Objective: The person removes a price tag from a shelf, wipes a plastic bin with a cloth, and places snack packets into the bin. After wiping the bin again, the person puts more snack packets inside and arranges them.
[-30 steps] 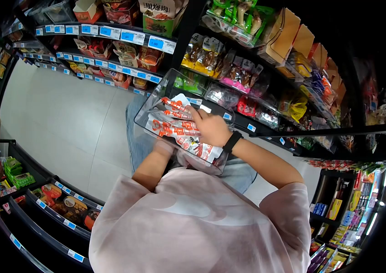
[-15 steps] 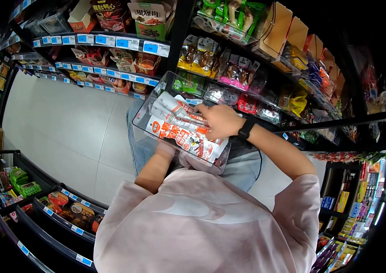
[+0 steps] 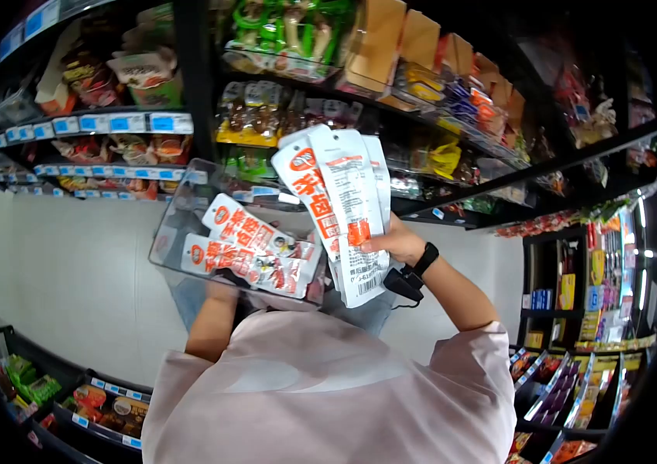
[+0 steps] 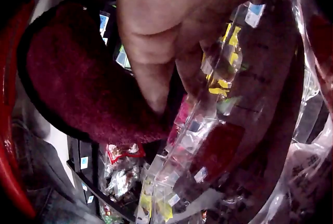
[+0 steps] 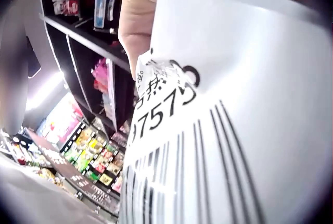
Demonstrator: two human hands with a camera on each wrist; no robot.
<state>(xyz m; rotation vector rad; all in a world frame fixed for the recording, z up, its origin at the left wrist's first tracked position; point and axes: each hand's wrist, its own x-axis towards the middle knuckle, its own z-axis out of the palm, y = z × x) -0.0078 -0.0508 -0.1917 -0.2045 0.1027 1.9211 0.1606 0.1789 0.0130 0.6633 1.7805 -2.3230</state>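
My right hand [image 3: 400,241] grips several white snack packets [image 3: 353,205] with red-orange lettering, fanned out with their tops pointing away from me. One shows its printed back and a barcode, which fills much of the right wrist view [image 5: 208,130]. To their left, a clear plastic bin [image 3: 167,232] contains more of the same packets [image 3: 247,240]. My left hand [image 3: 222,291] holds this bin at its near side, partly hidden below it. In the left wrist view its thumb [image 4: 151,73] presses at the bin's wall, beside a dark red fuzzy piece [image 4: 73,73] with a black edge.
Beyond the bin, dark shelves carry green-wrapped packs [image 3: 286,35], yellow packs [image 3: 247,127] and open cardboard boxes [image 3: 375,46]. Price labels [image 3: 127,122] line the left shelf edge. Pale floor tiles [image 3: 65,271] lie at left, and low racks [image 3: 568,387] stand at right.
My right hand has lifted several packets up out of the bin and to the right. Other packets stay inside. The head view has turned rightward, and the bin sits further left in it.
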